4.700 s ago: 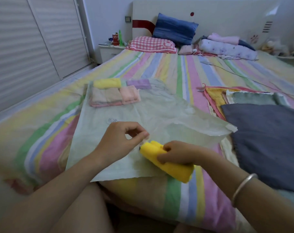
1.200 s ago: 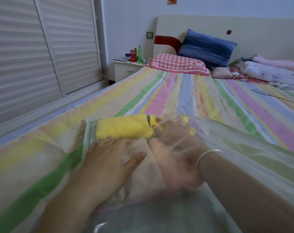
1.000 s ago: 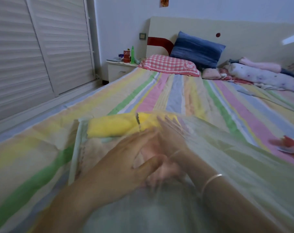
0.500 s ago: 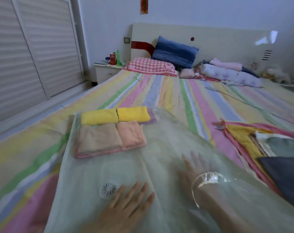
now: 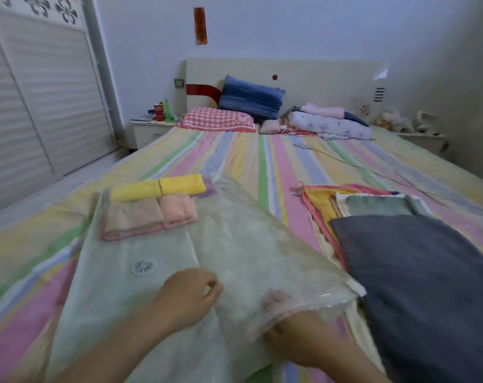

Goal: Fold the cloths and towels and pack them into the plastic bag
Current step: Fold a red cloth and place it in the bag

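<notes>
Left hand (image 5: 189, 298): I pinch the top of the bag (image 5: 235, 244).
Right hand (image 5: 284, 338): I hold the bag's edge, fingers inside.
Towels (image 5: 152, 214): folded inside, far end.

Both bare forearms enter from the lower edge and reach forward. Left hand (image 5: 189, 295): palm down on the plastic bag (image 5: 110, 299), fingers curled, thumb close to forefinger; a pinch cannot be confirmed. Right hand (image 5: 283, 327): fingertips lie beneath the bag's upper film, blurred; grip unclear.
</notes>
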### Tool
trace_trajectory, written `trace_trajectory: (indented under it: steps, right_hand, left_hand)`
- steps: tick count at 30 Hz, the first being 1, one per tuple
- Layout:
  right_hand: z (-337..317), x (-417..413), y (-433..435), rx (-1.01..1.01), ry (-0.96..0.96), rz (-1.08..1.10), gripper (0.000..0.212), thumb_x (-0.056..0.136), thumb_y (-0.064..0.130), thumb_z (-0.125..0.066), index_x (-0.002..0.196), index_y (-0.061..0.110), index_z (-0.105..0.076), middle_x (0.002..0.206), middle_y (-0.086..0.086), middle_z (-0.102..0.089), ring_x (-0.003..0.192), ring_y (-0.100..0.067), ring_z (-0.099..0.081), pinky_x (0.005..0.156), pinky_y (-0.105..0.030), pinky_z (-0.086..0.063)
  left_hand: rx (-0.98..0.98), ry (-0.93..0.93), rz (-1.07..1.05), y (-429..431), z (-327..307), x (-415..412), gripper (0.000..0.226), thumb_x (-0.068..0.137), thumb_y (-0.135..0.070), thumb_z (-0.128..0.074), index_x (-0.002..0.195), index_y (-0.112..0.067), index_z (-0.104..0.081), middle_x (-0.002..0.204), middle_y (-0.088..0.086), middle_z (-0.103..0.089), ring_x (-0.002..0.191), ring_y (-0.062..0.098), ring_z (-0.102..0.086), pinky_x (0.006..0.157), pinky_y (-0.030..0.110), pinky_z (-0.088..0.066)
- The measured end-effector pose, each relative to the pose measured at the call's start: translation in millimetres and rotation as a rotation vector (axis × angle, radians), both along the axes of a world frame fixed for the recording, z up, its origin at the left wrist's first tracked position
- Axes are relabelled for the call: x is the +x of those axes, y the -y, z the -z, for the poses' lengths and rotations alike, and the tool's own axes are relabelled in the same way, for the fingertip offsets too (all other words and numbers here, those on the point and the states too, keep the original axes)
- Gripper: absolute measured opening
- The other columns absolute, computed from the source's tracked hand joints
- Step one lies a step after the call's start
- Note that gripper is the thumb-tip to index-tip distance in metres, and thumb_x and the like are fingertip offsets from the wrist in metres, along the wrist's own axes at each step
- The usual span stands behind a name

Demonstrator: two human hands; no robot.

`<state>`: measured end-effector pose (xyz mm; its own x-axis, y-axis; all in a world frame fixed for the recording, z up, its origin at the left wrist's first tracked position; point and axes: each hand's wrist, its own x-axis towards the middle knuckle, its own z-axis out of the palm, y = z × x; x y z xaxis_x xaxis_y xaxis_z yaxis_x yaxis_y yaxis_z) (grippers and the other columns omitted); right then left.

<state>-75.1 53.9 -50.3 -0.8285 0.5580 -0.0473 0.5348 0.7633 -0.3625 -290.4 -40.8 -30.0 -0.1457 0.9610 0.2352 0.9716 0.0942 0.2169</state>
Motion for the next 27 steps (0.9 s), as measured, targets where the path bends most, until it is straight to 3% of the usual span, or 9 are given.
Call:
trace_trajectory:
  steps: [3, 8, 11, 17, 19, 21, 22, 24, 27]
  right_hand:
    - [-23, 36, 8, 0.009, -0.035, -0.033, 0.033, 0.091, 0.029, -0.044, 0.117, 0.020, -0.063, 0.125, 0.000, -0.062, 0.116, -0.019, -0.054, 0.097, -0.028, -0.043]
    - [-47, 102, 3, 0.104, -0.179, 0.234, 0.019, 0.094, 0.038, -0.052, 0.094, 0.026, -0.068, 0.089, 0.011, -0.070, 0.080, -0.007, -0.061, 0.071, -0.028, -0.051]
    - [-50, 141, -3, 0.234, -0.187, 0.318, 0.009, 0.091, 0.040, -0.055, 0.086, 0.033, -0.058, 0.085, 0.017, -0.055, 0.083, -0.003, -0.052, 0.065, -0.024, -0.041]
    - [-33, 195, -19, 0.285, 0.199, 0.275, 0.053, 0.073, 0.064, -0.066, 0.112, 0.031, -0.050, 0.111, 0.010, -0.044, 0.105, -0.013, -0.040, 0.075, -0.024, -0.029]
    - [-31, 199, -23, 0.272, 0.153, 0.274, 0.044, 0.077, 0.056, -0.067, 0.111, 0.031, -0.054, 0.112, 0.011, -0.048, 0.106, -0.013, -0.043, 0.075, -0.025, -0.033]
    - [-32, 201, -26, 0.251, 0.050, 0.310, 0.029, 0.082, 0.049, -0.066, 0.104, 0.031, -0.061, 0.107, 0.012, -0.057, 0.103, -0.012, -0.051, 0.077, -0.027, -0.042]
    - [-35, 201, -28, 0.245, 0.017, 0.345, 0.024, 0.085, 0.048, -0.064, 0.099, 0.029, -0.065, 0.101, 0.010, -0.063, 0.097, -0.012, -0.056, 0.076, -0.029, -0.045]
    - [-38, 204, -33, 0.225, -0.013, 0.428, 0.032, 0.091, 0.049, -0.055, 0.082, 0.021, -0.067, 0.080, 0.002, -0.067, 0.076, -0.014, -0.059, 0.065, -0.032, -0.044]
    - [-40, 207, -39, 0.108, -0.049, 0.501, 0.050, 0.097, 0.044, -0.049, 0.059, 0.012, -0.049, 0.053, -0.005, -0.048, 0.051, -0.018, -0.043, 0.053, -0.034, -0.028]
  left_hand:
    - [0.058, 0.154, 0.109, -28, -12, 58, 0.027, 0.089, -0.043, -0.045, 0.097, -0.030, -0.067, 0.099, -0.012, -0.067, 0.094, 0.006, -0.062, 0.082, 0.031, -0.049]
    - [-0.016, 0.175, 0.262, -61, -12, 145, 0.020, 0.091, -0.039, -0.049, 0.097, -0.030, -0.066, 0.100, -0.013, -0.068, 0.090, 0.007, -0.062, 0.080, 0.032, -0.050]
    - [-0.041, 0.018, 0.239, -74, -2, 174, 0.024, 0.092, -0.041, -0.049, 0.109, -0.029, -0.061, 0.112, -0.009, -0.064, 0.104, 0.016, -0.059, 0.083, 0.031, -0.047]
    - [-0.035, -0.359, 0.142, -85, 9, 201, 0.042, 0.093, -0.052, -0.047, 0.118, -0.019, -0.046, 0.116, 0.003, -0.051, 0.109, 0.025, -0.052, 0.068, 0.034, -0.032]
    - [-0.009, -0.383, 0.181, -90, 9, 200, 0.036, 0.088, -0.048, -0.059, 0.106, -0.017, -0.055, 0.103, 0.005, -0.059, 0.095, 0.025, -0.060, 0.062, 0.033, -0.031]
    - [-0.065, -0.446, 0.230, -91, 6, 200, 0.037, 0.050, -0.036, -0.088, 0.067, -0.017, -0.061, 0.064, 0.004, -0.059, 0.054, 0.022, -0.061, 0.047, 0.028, -0.024]
    - [-0.064, -0.458, 0.240, -92, 5, 200, 0.042, 0.030, -0.027, -0.090, 0.050, -0.019, -0.055, 0.047, 0.003, -0.052, 0.038, 0.020, -0.052, 0.043, 0.024, -0.017]
    - [-0.030, -0.455, 0.264, -94, 12, 196, 0.045, 0.019, -0.020, -0.086, 0.039, -0.020, -0.046, 0.036, 0.001, -0.044, 0.029, 0.019, -0.044, 0.043, 0.020, -0.011]
    - [-0.025, -0.469, 0.362, -80, 10, 195, 0.039, 0.030, -0.024, -0.081, 0.043, -0.020, -0.044, 0.041, -0.002, -0.046, 0.033, 0.019, -0.046, 0.043, 0.022, -0.012]
